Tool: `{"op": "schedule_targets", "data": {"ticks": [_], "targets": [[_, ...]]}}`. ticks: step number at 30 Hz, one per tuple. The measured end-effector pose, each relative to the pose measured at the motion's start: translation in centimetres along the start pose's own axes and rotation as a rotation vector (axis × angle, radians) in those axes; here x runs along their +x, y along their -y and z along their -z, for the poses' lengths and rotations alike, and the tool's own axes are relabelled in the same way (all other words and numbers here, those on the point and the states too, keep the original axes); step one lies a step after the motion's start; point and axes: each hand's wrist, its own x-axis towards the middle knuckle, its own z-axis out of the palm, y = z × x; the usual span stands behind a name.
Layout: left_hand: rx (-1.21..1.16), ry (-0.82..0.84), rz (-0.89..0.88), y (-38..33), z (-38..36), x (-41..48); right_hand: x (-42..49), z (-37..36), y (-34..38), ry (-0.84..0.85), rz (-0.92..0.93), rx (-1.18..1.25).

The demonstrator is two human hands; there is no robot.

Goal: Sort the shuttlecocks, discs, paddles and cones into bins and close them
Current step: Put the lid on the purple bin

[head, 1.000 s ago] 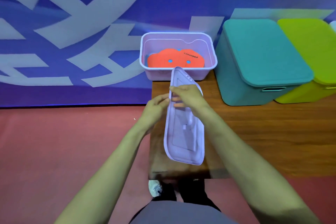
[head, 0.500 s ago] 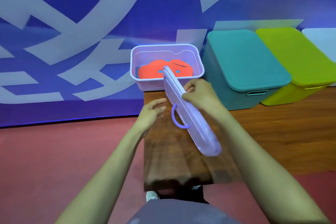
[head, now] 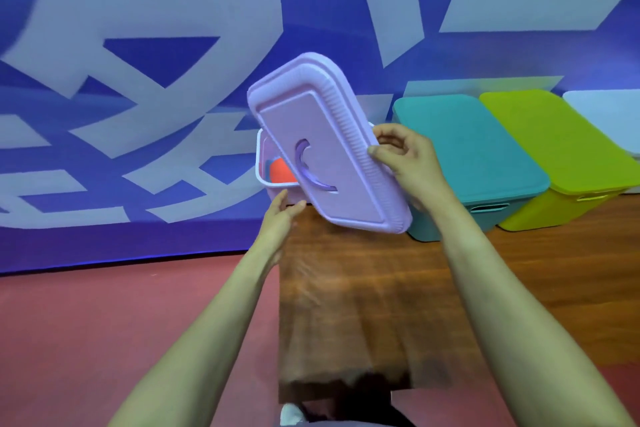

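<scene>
Lid tilted over purple bin; right hand pinches its edge, left hand slack.

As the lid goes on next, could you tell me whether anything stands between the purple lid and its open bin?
Only the left hand, at the near rim of the purple bin under the purple lid. The orange discs lie below the rim; the right hand holds the lid tilted above.
</scene>
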Motion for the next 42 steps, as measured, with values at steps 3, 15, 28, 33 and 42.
{"op": "schedule_targets", "data": {"ticks": [3,15,28,33,42], "targets": [[-0.009,0.020,-0.043,-1.5,-0.3,1.3,1.7,0.2,-0.3,-0.057,-0.016,0.092],[0.111,-0.119,-0.044,-2.2,-0.3,4.8,10.0,0.6,-5.1,-0.205,-0.111,-0.135],[0.106,-0.058,0.143,-1.6,-1.6,4.7,18.6,-4.1,-10.8,0.231,-0.205,-0.819],[-0.190,-0.136,0.241,-2.0,-2.8,5.1,20.7,-5.3,-12.2,0.357,-0.153,-0.824],[-0.279,-0.131,0.329,-0.3,-4.8,6.8,24.7,-7.7,-13.9,0.474,-0.017,-0.951]]}}
